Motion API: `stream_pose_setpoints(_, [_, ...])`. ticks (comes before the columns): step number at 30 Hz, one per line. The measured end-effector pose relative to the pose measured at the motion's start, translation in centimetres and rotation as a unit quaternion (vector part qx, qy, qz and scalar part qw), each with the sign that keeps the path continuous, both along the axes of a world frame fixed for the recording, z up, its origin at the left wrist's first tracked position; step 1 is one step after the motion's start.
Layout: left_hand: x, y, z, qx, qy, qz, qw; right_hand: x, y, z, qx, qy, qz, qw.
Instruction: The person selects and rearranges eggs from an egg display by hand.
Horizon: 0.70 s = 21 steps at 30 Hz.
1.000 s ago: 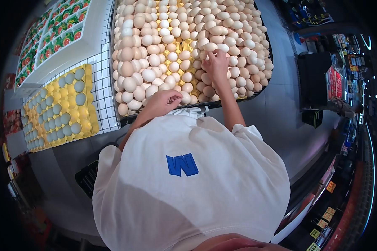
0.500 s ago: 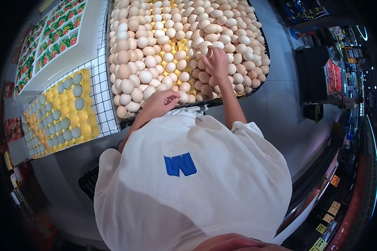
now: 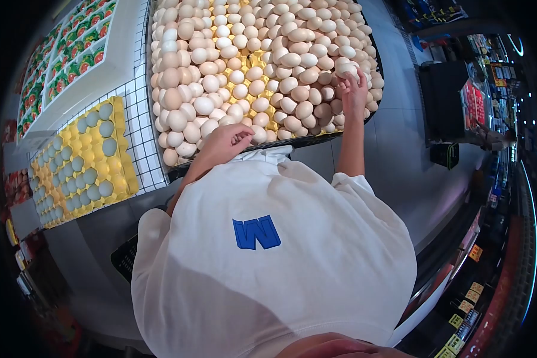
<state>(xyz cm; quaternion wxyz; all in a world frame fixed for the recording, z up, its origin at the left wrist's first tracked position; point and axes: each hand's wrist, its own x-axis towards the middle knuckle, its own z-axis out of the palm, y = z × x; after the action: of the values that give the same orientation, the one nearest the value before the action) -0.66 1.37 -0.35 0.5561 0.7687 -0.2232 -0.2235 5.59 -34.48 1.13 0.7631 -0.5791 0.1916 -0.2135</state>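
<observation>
Brown and cream eggs (image 3: 292, 59) fill a large black-rimmed bin in front of me, with yellow egg trays (image 3: 258, 59) showing between them. My right hand (image 3: 354, 95) is over the right part of the heap, its fingers closed around a pale egg (image 3: 346, 69). At the near edge of the bin, my left hand (image 3: 228, 143) rests with its fingers curled in and no egg visible in them. It lies just beside the front eggs, close to my white shirt.
Left of the bin stands a white tiled ledge (image 3: 138, 113). A yellow tray (image 3: 122, 170) of bluish eggs and white boxes of green-and-red packs (image 3: 77, 62) are there. The bin's black rim (image 3: 280, 143) runs close to my body. A dark basket (image 3: 444, 155) stands on the grey floor at the right.
My right hand has moved right across the heap, from near the middle trays to the right side, with an egg at its fingertips. My left hand has hardly moved.
</observation>
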Motion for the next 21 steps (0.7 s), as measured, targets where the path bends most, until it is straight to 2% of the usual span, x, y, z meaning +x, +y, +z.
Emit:
stream_pose_setpoints(1, [0.0,0.0,0.0,0.0,-0.002,-0.001,1.0,0.1,0.1,-0.2,0.0,0.0,0.0,1.0])
stream_pose_setpoints(6, [0.0,0.0,-0.2,-0.006,0.009,-0.001,1.0,1.9,0.2,-2.2,-0.275,-0.021,0.024,0.961])
stream_pose_setpoints(7, [0.0,0.0,-0.1,-0.008,0.012,0.001,1.0,2.4,0.2,-2.5,-0.274,-0.022,0.024,0.961])
stream_pose_setpoints(9, [0.1,0.0,0.2,-0.001,0.013,-0.001,1.0,3.0,0.4,-2.7,-0.405,0.014,0.02,0.914])
stream_pose_setpoints(12, [0.1,0.1,-0.1,-0.001,0.013,-0.001,1.0,3.4,1.3,-2.6,-0.467,0.026,0.018,0.884])
stream_pose_setpoints(16, [0.1,0.1,-0.2,0.0,0.012,0.007,1.0,3.7,1.5,-2.4,-0.477,0.091,0.009,0.874])
stream_pose_setpoints(19, [0.1,0.1,-0.2,-0.001,0.008,0.009,1.0,4.4,0.6,-4.1,-0.539,0.047,-0.012,0.841])
stream_pose_setpoints(21, [0.1,0.1,-0.3,-0.002,0.007,0.008,1.0,4.4,0.7,-3.8,-0.531,0.054,-0.009,0.846])
